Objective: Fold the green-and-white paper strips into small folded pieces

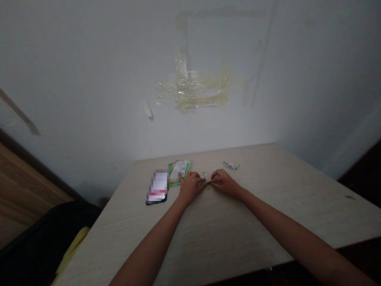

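Between my two hands lies a small, narrow green-and-white strip point(208, 187), perhaps paper or wrapper; its kind is too small to make out. My left hand point(191, 186) pinches it from the left, fingers closed and thumb stretched out to the side. From the right, my right hand point(225, 182) pinches the same strip with its fingertips. The fingertips of both hands nearly meet over it, close to the tabletop. Just behind my left hand are flat green printed packets point(179, 170), partly hidden by that hand.
A phone point(157, 187) with a blurred screen lies left of the packets. A crumpled green-and-white strip point(231, 165) is at the back right of the pale wooden table point(226, 238). Behind rises a white wall point(104, 79) with peeling clear tape point(193, 89).
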The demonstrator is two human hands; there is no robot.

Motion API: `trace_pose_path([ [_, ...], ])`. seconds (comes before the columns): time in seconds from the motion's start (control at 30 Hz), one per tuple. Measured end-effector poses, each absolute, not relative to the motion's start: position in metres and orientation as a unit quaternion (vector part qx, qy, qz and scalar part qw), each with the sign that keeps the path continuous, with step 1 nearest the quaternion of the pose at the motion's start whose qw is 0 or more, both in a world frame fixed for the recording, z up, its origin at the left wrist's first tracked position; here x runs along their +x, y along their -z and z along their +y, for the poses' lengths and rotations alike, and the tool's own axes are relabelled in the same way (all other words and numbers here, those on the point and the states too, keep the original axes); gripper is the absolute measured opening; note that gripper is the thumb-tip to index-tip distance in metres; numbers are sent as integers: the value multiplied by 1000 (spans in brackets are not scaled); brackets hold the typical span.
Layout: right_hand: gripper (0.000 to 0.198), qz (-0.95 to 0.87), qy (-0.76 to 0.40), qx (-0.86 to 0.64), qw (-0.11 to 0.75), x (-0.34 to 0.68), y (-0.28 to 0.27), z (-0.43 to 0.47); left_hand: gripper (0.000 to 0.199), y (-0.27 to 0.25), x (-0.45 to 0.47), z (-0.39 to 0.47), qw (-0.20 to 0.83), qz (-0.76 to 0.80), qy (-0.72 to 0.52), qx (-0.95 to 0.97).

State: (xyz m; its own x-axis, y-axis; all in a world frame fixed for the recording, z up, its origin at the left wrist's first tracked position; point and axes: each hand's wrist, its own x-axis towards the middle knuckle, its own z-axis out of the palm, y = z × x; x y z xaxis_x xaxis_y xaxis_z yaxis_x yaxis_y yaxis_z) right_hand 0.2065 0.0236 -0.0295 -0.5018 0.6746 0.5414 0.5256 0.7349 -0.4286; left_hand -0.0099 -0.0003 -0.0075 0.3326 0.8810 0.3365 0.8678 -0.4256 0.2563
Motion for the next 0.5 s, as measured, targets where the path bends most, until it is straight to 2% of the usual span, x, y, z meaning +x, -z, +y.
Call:
trace_pose_path([
  [0.3,13,-852,-49,-387,349,203,34,29,21,7,-8,-4,7,563,-217,797],
  [0.5,16,-845,-19,-438,307,199,32,32,20,7,-7,-3,-2,573,-210,792],
])
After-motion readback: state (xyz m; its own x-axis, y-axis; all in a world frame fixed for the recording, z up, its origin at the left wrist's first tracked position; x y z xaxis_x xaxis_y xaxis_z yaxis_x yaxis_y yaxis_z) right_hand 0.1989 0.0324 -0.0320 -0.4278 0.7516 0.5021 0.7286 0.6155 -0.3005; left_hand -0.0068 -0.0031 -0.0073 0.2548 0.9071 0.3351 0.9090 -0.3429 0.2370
